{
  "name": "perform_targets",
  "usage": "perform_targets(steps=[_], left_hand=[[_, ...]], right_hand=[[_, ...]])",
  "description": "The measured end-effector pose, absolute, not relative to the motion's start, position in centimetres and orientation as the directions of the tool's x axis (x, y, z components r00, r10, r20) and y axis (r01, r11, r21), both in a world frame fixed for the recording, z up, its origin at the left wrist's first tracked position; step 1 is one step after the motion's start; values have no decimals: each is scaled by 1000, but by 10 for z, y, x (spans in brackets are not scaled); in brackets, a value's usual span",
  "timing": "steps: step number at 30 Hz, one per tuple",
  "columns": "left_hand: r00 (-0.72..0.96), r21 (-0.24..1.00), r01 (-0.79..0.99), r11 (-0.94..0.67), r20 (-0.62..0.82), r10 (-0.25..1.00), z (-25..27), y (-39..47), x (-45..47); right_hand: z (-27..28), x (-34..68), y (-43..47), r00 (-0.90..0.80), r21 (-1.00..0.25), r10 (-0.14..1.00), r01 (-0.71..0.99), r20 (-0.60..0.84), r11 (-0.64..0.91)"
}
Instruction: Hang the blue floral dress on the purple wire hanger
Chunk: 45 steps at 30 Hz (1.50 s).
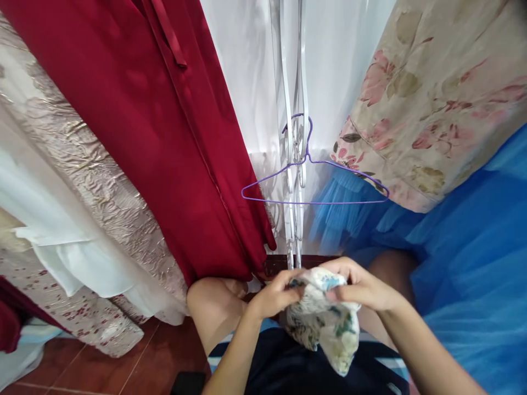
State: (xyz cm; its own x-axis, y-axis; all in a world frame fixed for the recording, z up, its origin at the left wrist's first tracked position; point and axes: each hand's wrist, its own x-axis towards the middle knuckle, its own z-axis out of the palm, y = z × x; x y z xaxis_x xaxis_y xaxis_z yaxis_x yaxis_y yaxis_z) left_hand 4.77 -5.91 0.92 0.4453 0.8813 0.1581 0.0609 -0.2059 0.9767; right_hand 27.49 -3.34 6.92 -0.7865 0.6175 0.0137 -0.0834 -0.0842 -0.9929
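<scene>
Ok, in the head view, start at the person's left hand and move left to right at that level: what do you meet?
Bare left hand → crumpled white, blue-and-green-patterned cloth → bare right hand → bright blue tulle fabric.

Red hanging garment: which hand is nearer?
Left. The left hand is just below the hem of the red hanging garment; the right hand is farther right, across the printed cloth.

Patterned cloth (323, 320) partly hidden by hands (364, 286)

White cloth (327, 321) with blue, green and dark patterning, crumpled, bunched at the top, drooping to one corner, below the purple hanger (321, 203).
</scene>
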Motion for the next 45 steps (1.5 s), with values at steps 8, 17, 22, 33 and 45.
perform_targets(steps=[8,17,22,33,45], left_hand=[[370,771,528,-356,168,914,10,-48,-16],[197,309,887,-343,417,887,83,26,-103],[94,349,886,-304,506,857,130,65,-94],[81,405,885,-229,350,933,128,81,-77],[386,396,629,-669,588,711,178,67,-22]], right_hand=[[101,339,-4,-541,-970,839,165,62,179],[103,314,7,-493,-856,832,286,254,431],[94,286,40,-330,-737,863,453,383,501],[70,270,67,-228,-525,854,705,468,477],[79,263,43,-306,-589,853,622,423,516]])
